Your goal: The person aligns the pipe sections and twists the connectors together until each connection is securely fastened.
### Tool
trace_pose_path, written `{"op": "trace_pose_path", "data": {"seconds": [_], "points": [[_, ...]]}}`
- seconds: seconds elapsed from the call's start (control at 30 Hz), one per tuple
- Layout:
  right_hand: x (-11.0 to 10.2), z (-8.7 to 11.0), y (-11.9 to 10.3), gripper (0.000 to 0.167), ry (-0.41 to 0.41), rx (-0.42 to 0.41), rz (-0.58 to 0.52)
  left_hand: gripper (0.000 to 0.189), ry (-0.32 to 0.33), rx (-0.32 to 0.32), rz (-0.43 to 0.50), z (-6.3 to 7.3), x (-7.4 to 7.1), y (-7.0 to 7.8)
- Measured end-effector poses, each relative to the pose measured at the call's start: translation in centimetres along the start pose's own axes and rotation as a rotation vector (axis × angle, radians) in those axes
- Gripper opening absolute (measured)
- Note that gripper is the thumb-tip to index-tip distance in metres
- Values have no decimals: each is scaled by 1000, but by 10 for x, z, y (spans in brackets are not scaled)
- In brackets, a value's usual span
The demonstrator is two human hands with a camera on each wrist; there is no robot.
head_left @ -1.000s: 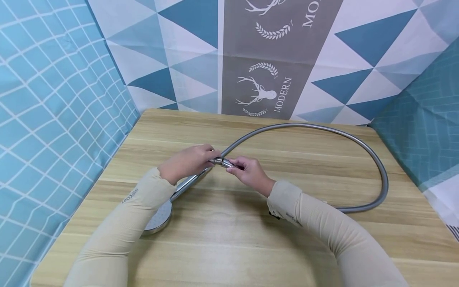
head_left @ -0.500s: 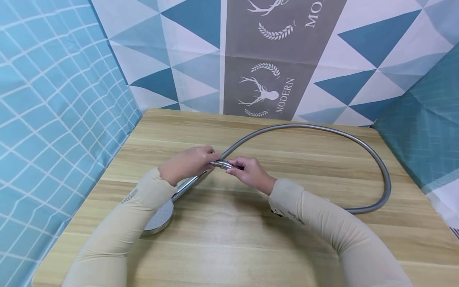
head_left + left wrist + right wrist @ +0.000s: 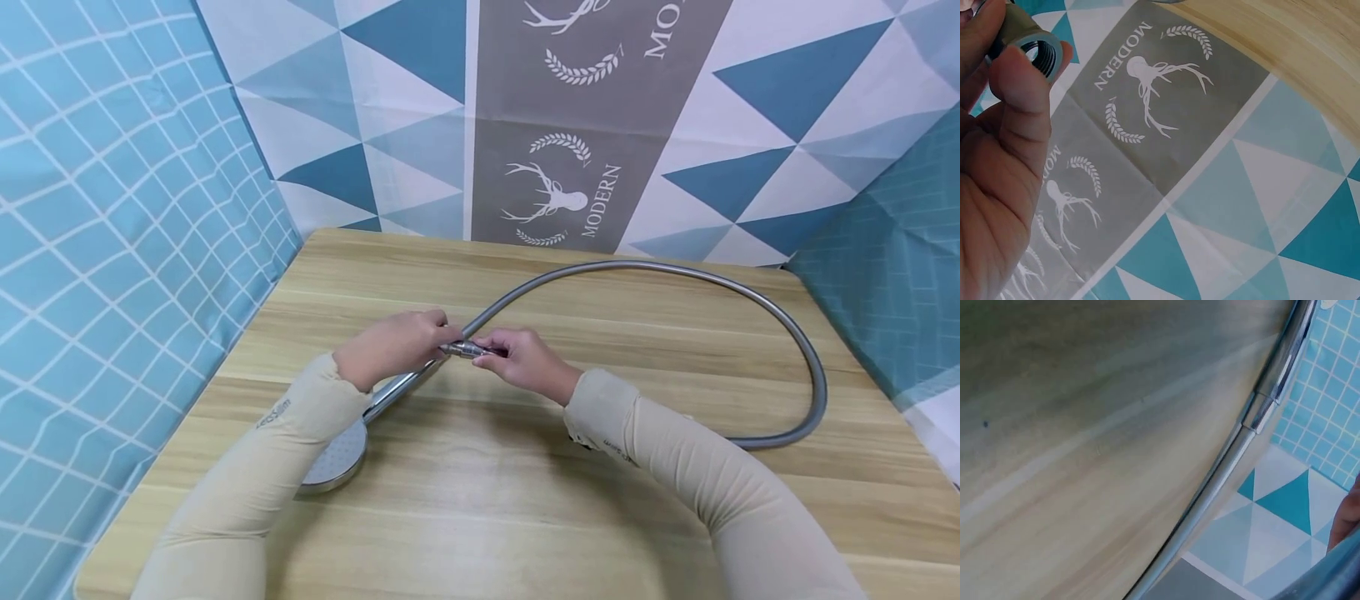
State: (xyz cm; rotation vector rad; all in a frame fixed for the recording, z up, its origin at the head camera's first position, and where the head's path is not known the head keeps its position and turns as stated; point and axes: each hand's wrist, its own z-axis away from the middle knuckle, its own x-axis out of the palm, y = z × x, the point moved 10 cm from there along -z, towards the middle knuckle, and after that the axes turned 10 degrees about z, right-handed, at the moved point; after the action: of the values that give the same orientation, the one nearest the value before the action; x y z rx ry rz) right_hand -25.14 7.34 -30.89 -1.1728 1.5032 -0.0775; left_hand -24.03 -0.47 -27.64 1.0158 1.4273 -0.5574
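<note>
My left hand [image 3: 397, 343] pinches a metal fitting [image 3: 454, 347] between thumb and fingers. In the left wrist view, this fitting [image 3: 1036, 42] shows a round opening with inner threads. Opposite it, my right hand [image 3: 531, 363] pinches the end of a grey shower hose, its chrome end piece [image 3: 480, 350] lined up with the fitting. A round chrome shower head [image 3: 337, 457] lies partly under my left forearm, its handle [image 3: 396, 388] slanting up beneath my left hand. In the right wrist view, the shower handle [image 3: 1282, 365] joins the hose [image 3: 1200, 509].
The shower hose [image 3: 806, 342] loops widely over the right side of the wooden table [image 3: 465, 517]. A patterned sheet [image 3: 420, 125] stands behind the table, with a blue tiled sheet [image 3: 127, 242] at left and a teal one [image 3: 892, 258] at right.
My left hand and the fitting have dipped slightly toward me. The dark seam visible earlier between fitting and hose end is less distinct now. My right hand keeps its pinch.
</note>
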Motion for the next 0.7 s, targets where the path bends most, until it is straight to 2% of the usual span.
{"op": "trace_pose_path", "data": {"seconds": [0.2, 0.3, 0.4, 0.53, 0.7], "points": [[3, -4, 2, 12, -47, 15, -24, 26, 10, 7, 20, 2, -1, 1], [4, -2, -1, 13, -41, 17, -11, 26, 9, 1, 36, 3, -2, 1], [4, 3, -6, 15, -12, -16, 25, 26, 12, 5, 47, 4, -3, 2], [3, 8, -14, 16, 43, -93, 75, 26, 15, 26, 47, 5, -3, 4], [1, 12, -31, 21, 103, -275, 246, 25, -6, 19, 63, 6, -3, 4]]}}
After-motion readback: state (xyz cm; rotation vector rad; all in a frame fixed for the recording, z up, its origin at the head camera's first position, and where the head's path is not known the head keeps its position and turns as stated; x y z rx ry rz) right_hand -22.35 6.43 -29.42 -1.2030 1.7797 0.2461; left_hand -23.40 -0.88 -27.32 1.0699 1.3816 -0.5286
